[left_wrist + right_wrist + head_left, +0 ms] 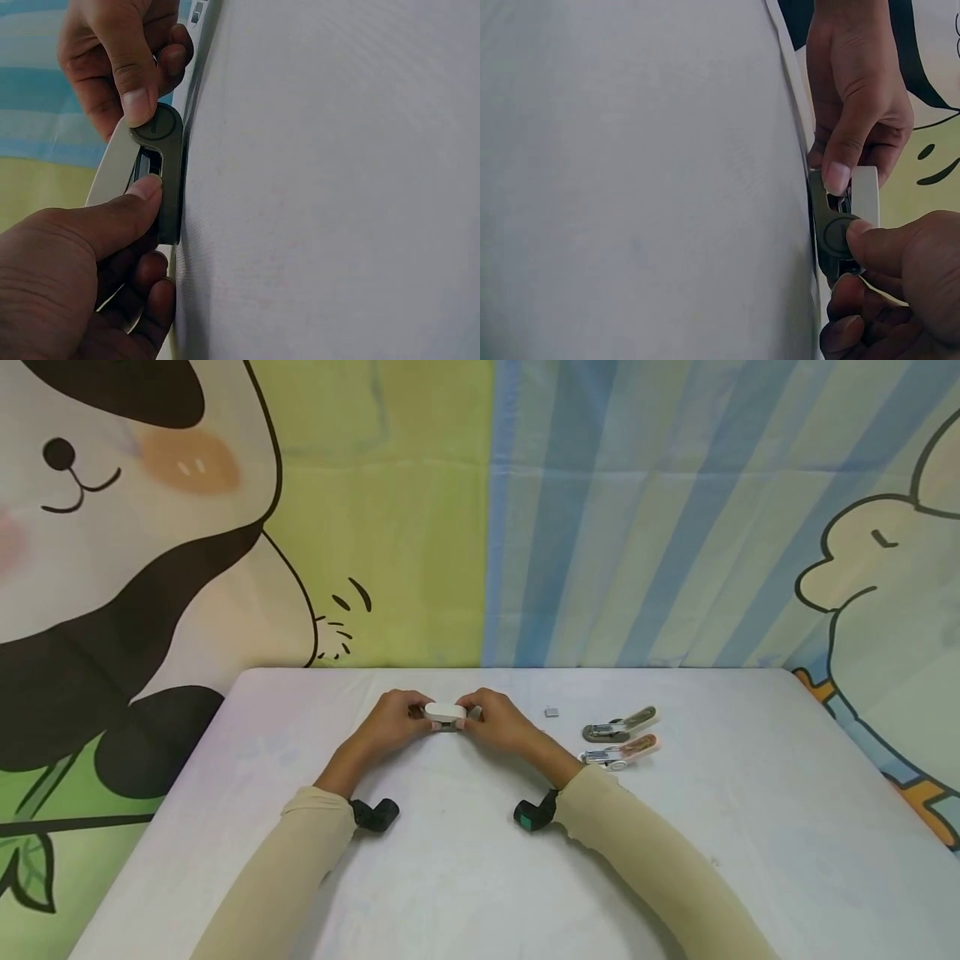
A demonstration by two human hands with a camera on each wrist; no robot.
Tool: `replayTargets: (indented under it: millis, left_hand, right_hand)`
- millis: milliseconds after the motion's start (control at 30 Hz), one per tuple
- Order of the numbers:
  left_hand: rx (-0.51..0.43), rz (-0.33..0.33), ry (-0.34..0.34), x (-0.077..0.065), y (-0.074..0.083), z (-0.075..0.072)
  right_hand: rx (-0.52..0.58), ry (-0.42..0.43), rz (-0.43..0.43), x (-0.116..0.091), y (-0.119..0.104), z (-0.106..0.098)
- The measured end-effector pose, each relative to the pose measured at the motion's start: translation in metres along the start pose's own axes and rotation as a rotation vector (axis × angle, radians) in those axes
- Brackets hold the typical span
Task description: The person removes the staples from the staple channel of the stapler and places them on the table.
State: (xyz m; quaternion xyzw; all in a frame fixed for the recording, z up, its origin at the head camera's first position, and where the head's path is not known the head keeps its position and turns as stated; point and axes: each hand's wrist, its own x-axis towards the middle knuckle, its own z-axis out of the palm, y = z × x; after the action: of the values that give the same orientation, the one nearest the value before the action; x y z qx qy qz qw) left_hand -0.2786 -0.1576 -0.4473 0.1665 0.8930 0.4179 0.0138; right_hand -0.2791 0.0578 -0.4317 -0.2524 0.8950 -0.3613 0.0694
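Left hand [395,720] and right hand [495,717] pinching 1 grey-and-white device [172,199].
Fingers curled; 2 thumbs on its grey face.

A printed cloth [420,518] backs the white table [450,885]. Past its far left corner is a cartoon animal [142,535]; behind the far edge, blue stripes [568,485].

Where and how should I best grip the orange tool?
Probably pinch the orange tool by its orange end, coming from the right: this end points right, beyond the metal part, while the green tool lies close on the far side.
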Motion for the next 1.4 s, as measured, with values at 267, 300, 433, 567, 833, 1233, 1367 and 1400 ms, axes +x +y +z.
replayTargets:
  millis: [267,300,433,567,833,1233,1367,1400]
  left_hand:
    - [-0.003,0.077,-0.05,-0.006,0.016,-0.002]
    - [-0.002,0.088,-0.056,-0.006,0.019,-0.002]
    - [-0.011,0.113,-0.076,-0.008,0.034,-0.002]
    - [-0.012,0.12,-0.106,-0.015,0.048,-0.002]
    - [-0.029,0.202,-0.127,-0.04,0.076,0.002]
    - [-0.027,0.355,-0.214,-0.072,0.106,0.017]
    - [0.023,0.407,-0.244,-0.077,0.106,0.024]
    - [0.034,0.421,-0.253,-0.078,0.106,0.026]
  right_hand:
    - [-0.015,-0.016,-0.059,-0.017,-0.003,-0.015]
    - [-0.012,-0.016,-0.064,-0.02,-0.004,-0.018]
    - [-0.003,-0.009,-0.072,-0.033,-0.005,-0.026]
    - [-0.008,-0.009,-0.112,-0.048,-0.005,-0.034]
    - [-0.051,-0.019,-0.228,-0.089,-0.015,-0.053]
    - [-0.079,-0.003,-0.293,-0.143,-0.024,-0.059]
    - [-0.058,-0.028,-0.285,-0.152,-0.019,-0.056]
    - [-0.051,-0.033,-0.277,-0.153,-0.018,-0.056]
